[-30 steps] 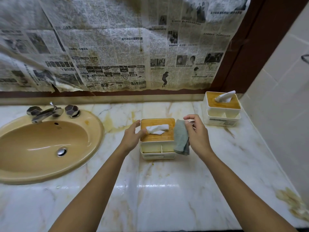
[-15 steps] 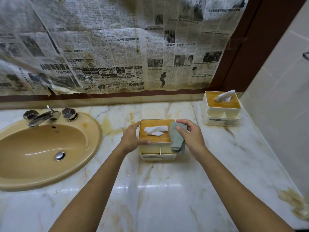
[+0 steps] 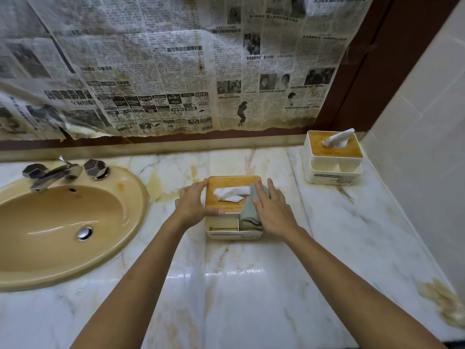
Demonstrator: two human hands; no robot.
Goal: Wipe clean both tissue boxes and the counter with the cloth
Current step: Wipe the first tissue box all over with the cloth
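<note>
The near tissue box, white with a wooden lid and a tissue sticking out, stands mid-counter. My left hand grips its left side, thumb along the front edge of the lid and fingers at the back corner. My right hand lies flat with straight fingers and presses the grey-green cloth onto the right part of the lid; the cloth hangs over the front edge. The second tissue box stands untouched at the back right corner. The marble counter shows yellow-brown stains.
A tan sink with a chrome faucet fills the left. Stained newspaper covers the wall behind. A tiled wall closes the right side. A brown stain patch lies near the front right edge.
My right hand went from pinching the cloth beside the box to lying flat on the lid with the cloth under it. My left hand stayed on the box's left side.
</note>
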